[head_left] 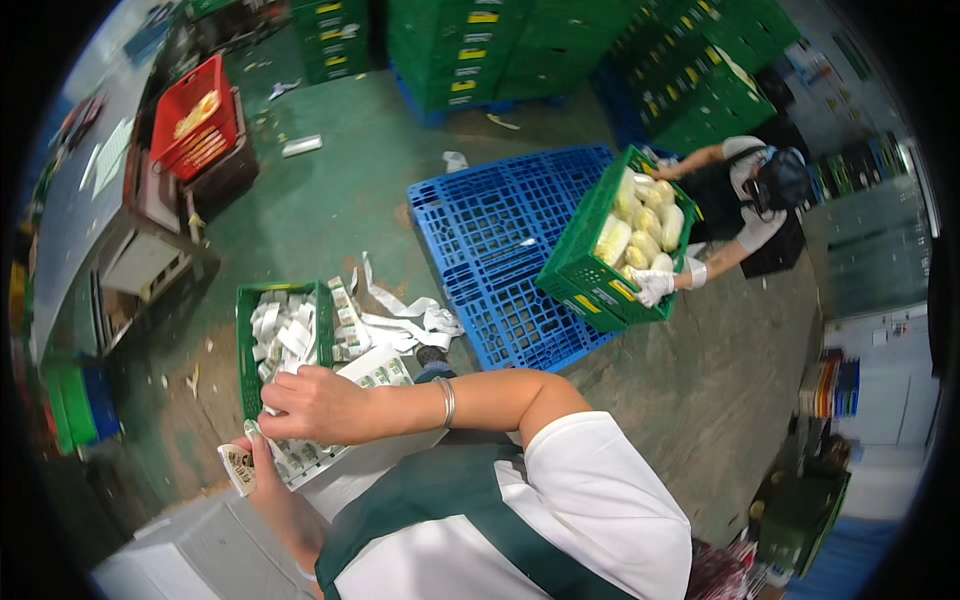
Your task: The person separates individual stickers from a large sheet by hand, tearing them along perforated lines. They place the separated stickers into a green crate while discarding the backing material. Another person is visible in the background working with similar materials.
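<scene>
My left hand [268, 486] is closed, its thumb and fingers pinching a small cream-coloured printed label [238, 468]. Just above it, my right hand [318, 405] has its fingers pressed together; a bit of white shows at the fingertips, but what it is stays hidden. Under both hands lies a white sheet of labels [386, 373] with rows of small green-and-white prints, partly covered by my right forearm. Beyond my hands stands a green crate [243, 350] filled with loose white label rolls and strips [292, 325].
White paper strips [400, 325] litter the floor beside the crate. A blue pallet [490, 250] lies ahead; over its right side a co-worker [745, 190] holds a green crate [580, 240] of wrapped cabbages [640, 225]. Green crates [470, 60] are stacked behind, and a red basket [200, 130] stands far left.
</scene>
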Demonstrator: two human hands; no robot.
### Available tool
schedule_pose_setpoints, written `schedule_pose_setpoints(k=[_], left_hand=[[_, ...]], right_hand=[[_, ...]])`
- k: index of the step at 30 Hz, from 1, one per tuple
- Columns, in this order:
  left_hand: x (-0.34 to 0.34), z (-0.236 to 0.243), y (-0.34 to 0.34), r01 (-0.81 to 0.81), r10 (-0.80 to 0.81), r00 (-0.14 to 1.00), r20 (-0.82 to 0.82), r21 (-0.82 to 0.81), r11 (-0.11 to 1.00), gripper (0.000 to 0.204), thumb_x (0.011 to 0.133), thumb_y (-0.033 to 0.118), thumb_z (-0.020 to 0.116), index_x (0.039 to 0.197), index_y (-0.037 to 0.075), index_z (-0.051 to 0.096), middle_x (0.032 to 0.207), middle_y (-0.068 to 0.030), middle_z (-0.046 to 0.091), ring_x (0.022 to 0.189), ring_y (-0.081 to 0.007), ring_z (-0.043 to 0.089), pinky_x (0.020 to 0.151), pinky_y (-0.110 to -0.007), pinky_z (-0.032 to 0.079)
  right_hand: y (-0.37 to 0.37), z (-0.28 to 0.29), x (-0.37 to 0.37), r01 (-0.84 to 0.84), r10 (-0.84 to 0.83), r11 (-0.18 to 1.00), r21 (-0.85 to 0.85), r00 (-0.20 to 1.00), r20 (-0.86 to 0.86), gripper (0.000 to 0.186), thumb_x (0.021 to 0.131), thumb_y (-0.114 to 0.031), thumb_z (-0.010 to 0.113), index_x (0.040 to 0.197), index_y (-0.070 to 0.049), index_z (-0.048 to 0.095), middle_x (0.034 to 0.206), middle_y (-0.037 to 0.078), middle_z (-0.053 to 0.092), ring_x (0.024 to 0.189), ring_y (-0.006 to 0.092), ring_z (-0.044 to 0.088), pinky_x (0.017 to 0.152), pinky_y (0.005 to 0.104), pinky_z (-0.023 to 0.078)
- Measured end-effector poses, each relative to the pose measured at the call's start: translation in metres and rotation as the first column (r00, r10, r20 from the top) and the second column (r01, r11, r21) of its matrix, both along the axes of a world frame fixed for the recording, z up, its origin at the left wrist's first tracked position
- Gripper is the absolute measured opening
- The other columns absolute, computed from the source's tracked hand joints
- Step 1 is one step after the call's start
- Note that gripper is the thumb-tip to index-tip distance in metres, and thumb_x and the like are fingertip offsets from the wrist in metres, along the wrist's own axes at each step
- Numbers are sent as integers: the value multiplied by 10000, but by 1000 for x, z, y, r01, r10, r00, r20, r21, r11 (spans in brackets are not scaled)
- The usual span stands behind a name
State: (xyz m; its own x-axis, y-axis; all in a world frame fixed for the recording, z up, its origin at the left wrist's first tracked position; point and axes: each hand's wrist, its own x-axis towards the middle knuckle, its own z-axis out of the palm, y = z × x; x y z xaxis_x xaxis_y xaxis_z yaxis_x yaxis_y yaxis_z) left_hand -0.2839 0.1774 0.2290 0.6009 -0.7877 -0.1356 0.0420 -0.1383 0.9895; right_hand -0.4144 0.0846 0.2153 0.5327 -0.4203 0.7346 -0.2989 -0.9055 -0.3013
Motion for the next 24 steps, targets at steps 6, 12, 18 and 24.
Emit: schedule_pose_setpoints(k=[6,12,18,24], left_hand=[[-51,-6,-44,106,-108,985,-133,-26,994,86,890,115,573,934,46,547,817,2,534,738,-61,493,668,-214,404],[-82,-7,-82,527,-522,796,307,72,847,62,875,76,583,903,40,541,781,14,499,691,-62,441,612,-213,359],[-91,-10,-85,500,-505,851,144,66,863,82,847,46,600,797,45,535,712,26,486,644,-61,429,571,-223,355],[-69,-4,-47,336,-336,942,0,-37,941,66,848,91,607,815,62,557,750,13,530,644,-71,467,572,-235,383]], right_hand=[[-26,-7,-89,-49,1,921,386,993,122,88,759,-136,574,758,-82,505,732,49,478,701,236,546,547,356,440],[-76,11,-135,42,-23,997,67,964,-264,99,750,-179,564,723,-102,508,717,45,486,690,203,543,551,349,404],[-88,8,-147,-183,182,983,13,972,-149,114,694,-154,567,694,-114,461,664,15,418,601,161,498,498,298,368],[-80,33,-145,-348,351,928,135,936,2,138,622,-104,630,690,-101,510,668,39,462,579,203,496,501,321,406]])
